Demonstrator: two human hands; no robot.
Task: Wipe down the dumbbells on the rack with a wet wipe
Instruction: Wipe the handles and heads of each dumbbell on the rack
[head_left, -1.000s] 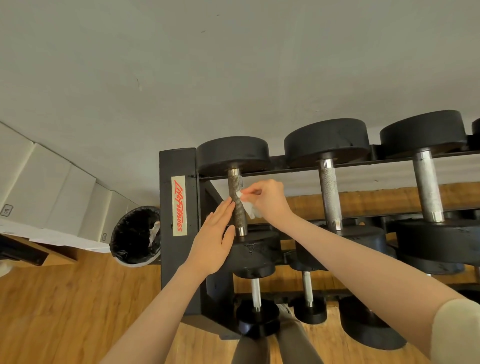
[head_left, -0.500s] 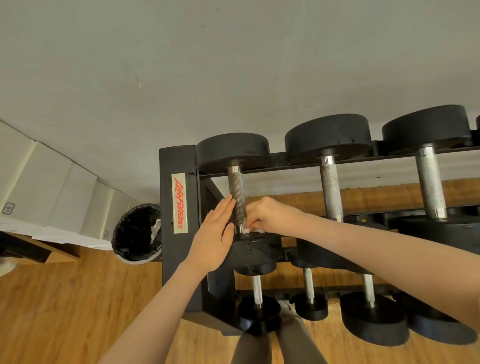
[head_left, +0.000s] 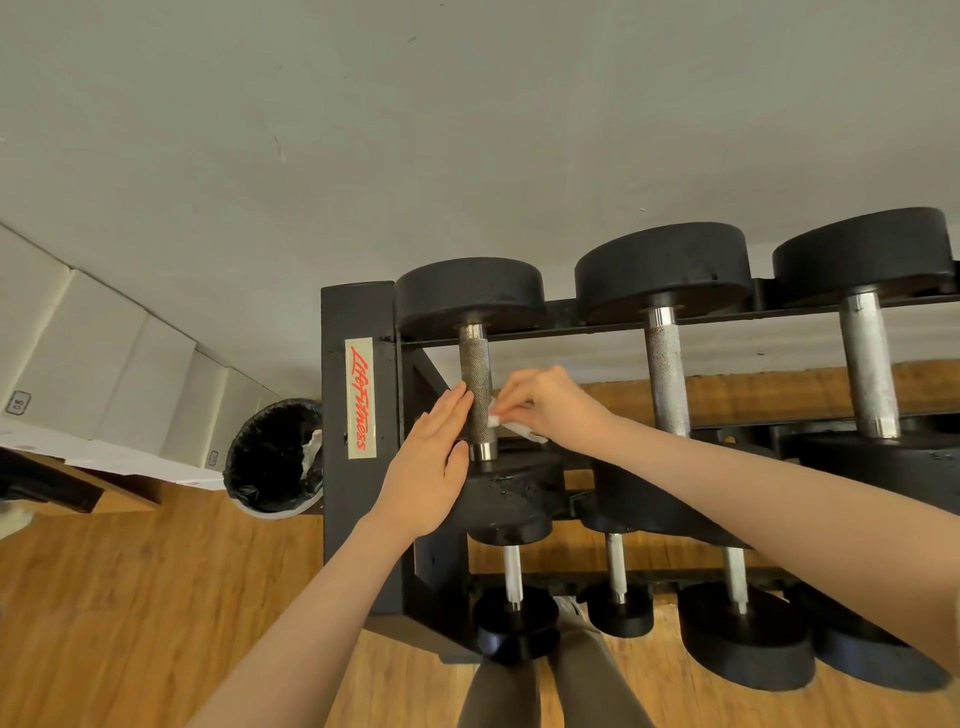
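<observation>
The leftmost dumbbell (head_left: 475, 364) on the top tier of the black rack (head_left: 358, 312) has black round heads and a knurled steel handle. My right hand (head_left: 550, 405) pinches a white wet wipe (head_left: 511, 425) against the right side of that handle, near its lower end. My left hand (head_left: 431, 462) lies flat with straight fingers, its fingertips against the handle's left side and its palm on the near head. Two bigger dumbbells (head_left: 667, 332) stand to the right on the same tier.
A lower tier holds several smaller dumbbells (head_left: 514, 608). A bin with a black liner (head_left: 275, 457) stands on the wood floor left of the rack, with white boxes (head_left: 104, 364) beyond it. A grey wall rises behind. My legs (head_left: 545, 686) show below.
My right hand went down the handle to the near head with the wipe, then came back up a little. The left hand stayed flat against the handle and head.
</observation>
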